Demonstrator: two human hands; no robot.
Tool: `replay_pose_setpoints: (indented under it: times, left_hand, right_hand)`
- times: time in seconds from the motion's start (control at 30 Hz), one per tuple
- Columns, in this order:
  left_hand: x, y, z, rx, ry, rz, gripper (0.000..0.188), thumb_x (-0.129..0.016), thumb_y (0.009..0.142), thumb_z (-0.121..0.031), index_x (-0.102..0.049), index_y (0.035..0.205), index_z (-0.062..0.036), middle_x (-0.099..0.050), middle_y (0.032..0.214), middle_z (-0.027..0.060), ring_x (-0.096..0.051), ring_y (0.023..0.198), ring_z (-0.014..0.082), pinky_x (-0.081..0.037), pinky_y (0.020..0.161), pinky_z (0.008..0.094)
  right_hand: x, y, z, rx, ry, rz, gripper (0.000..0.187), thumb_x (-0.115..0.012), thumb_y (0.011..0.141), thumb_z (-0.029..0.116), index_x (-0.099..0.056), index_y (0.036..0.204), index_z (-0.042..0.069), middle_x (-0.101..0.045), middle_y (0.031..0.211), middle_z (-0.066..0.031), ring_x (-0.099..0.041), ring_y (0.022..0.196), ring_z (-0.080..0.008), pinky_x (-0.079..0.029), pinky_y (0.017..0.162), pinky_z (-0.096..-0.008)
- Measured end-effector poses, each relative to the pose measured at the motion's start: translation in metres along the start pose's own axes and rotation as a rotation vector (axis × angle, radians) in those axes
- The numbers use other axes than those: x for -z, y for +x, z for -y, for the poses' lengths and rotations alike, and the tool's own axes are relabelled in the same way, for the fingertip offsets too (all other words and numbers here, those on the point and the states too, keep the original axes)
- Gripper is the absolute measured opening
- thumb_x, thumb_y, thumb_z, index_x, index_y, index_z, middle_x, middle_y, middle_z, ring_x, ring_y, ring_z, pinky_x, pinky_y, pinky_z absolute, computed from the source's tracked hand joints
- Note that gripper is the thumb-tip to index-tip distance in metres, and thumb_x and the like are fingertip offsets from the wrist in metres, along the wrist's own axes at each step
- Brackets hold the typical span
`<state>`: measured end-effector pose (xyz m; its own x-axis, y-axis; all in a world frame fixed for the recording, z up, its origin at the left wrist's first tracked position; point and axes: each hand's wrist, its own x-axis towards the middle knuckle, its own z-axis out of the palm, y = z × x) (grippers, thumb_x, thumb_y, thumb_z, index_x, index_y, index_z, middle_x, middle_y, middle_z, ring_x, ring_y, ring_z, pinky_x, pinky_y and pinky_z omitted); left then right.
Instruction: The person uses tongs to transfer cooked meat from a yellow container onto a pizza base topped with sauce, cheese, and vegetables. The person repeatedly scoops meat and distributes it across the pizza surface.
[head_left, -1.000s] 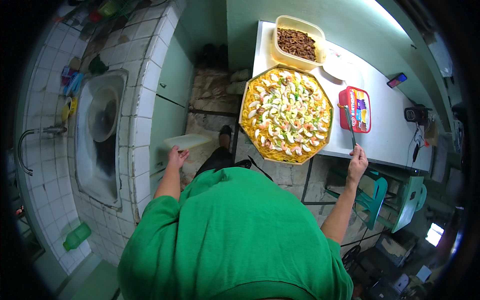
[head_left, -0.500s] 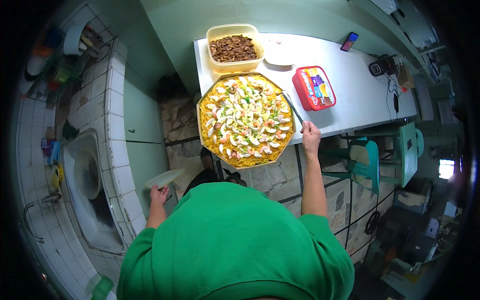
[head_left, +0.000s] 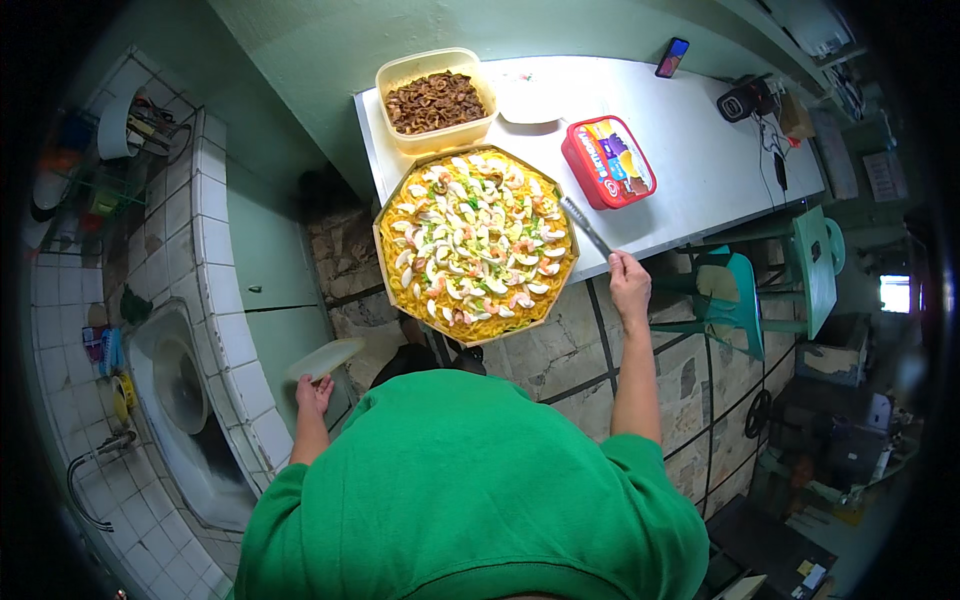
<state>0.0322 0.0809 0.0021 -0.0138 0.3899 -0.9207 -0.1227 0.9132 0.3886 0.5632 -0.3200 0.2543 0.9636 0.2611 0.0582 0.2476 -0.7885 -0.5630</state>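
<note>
My right hand (head_left: 629,288) is closed around the end of a slim dark metal utensil (head_left: 588,227), which looks like tongs. Its far end lies just beside the right rim of a large octagonal tray (head_left: 391,286). Yellow noodles (head_left: 400,262) fill that tray, topped with sliced egg, shrimp and chopped greens. Down at the left, my left hand (head_left: 314,393) grips a pale, flat plastic lid or plate (head_left: 328,358) by its edge. A cream plastic tub (head_left: 488,112) of brown cooked strips (head_left: 435,102) stands behind the tray.
On the white table (head_left: 690,150) are a red lidded tub (head_left: 610,163), a white plate (head_left: 530,100), a phone (head_left: 672,58) and a black device (head_left: 745,100) with cables. A tiled counter with a sink (head_left: 185,400) runs along the left. A teal chair (head_left: 740,300) stands right.
My view has shifted slightly, so the table things sit further left. The utensil has moved a little away from the tray's rim with my right hand. Both hands keep their holds.
</note>
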Motion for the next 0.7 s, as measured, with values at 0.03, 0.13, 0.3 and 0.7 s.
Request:
replay_pose_setpoints:
  times: [0.03,0.13,0.3,0.7]
  left_hand:
    - [-0.001,-0.001,-0.001,-0.019,0.003,0.035,0.032,-0.05,0.087,-0.023,-0.048,0.111,-0.0029,-0.058,0.096,0.0146,-0.064,0.081,0.029,-0.053,0.079,0.0455]
    - [-0.011,0.002,-0.002,-0.037,0.008,0.036,0.032,-0.05,0.087,-0.023,-0.048,0.112,-0.0028,-0.057,0.096,0.0148,-0.064,0.082,0.0293,-0.053,0.079,0.0455]
    - [-0.025,0.005,-0.008,-0.02,-0.001,-0.013,0.032,-0.05,0.087,-0.022,-0.047,0.112,-0.002,-0.057,0.096,0.016,-0.063,0.082,0.0303,-0.053,0.077,0.0451]
    - [-0.01,0.017,-0.019,0.017,-0.047,-0.059,0.034,-0.048,0.089,-0.025,-0.046,0.114,-0.0022,-0.057,0.098,0.0155,-0.064,0.083,0.0305,-0.052,0.078,0.0471]
  right_hand:
    - [0.003,0.004,0.008,0.008,0.065,0.004,0.029,-0.052,0.093,0.025,-0.066,0.105,0.003,-0.067,0.088,-0.0185,-0.065,0.081,-0.0333,-0.049,0.073,-0.039]
    - [-0.003,0.036,0.042,0.047,0.31,-0.015,0.03,-0.051,0.094,0.022,-0.065,0.108,0.0,-0.067,0.09,-0.0189,-0.066,0.084,-0.0307,-0.049,0.075,-0.0393]
    - [-0.067,0.117,0.12,0.427,0.01,-0.099,0.029,-0.049,0.095,0.025,-0.066,0.103,0.004,-0.067,0.099,-0.017,-0.065,0.085,-0.0332,-0.05,0.076,-0.0408]
    - [-0.162,0.206,0.223,0.296,-0.436,0.091,0.03,-0.05,0.091,0.029,-0.069,0.095,0.006,-0.067,0.093,-0.0188,-0.064,0.09,-0.0376,-0.05,0.078,-0.0489]
